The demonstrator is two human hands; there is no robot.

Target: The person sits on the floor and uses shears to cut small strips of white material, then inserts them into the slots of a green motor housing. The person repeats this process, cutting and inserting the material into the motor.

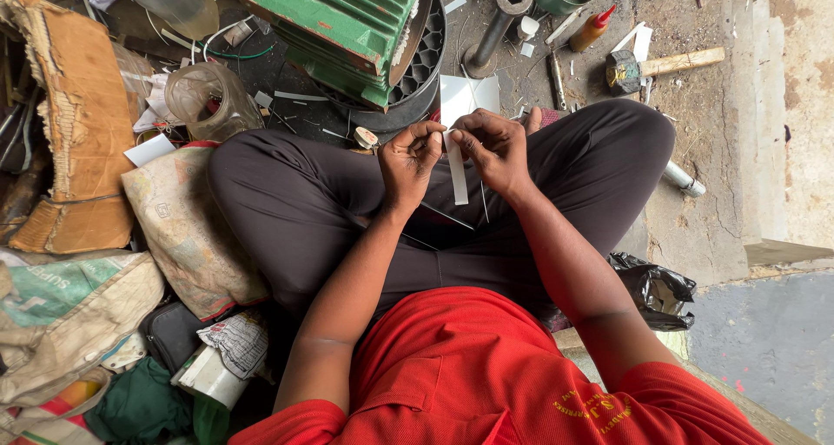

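Note:
I sit cross-legged on the floor in dark trousers and a red shirt. My left hand [408,160] and my right hand [493,149] meet above my lap, both pinching the top of a narrow white paper strip [457,177] that hangs down between them. A thin wire or needle-like sliver [483,203] hangs below my right hand. A larger white sheet [467,97] lies on the floor just beyond my hands, in front of a green finned electric motor [356,32].
A hammer [660,65], red-capped bottle [592,29], metal socket rod [495,23] and screwdriver [557,78] lie on the dirty floor ahead. Torn cardboard [74,123], a clear plastic jar [208,97] and sacks [187,228] crowd the left. A black plastic bag [656,293] sits at right.

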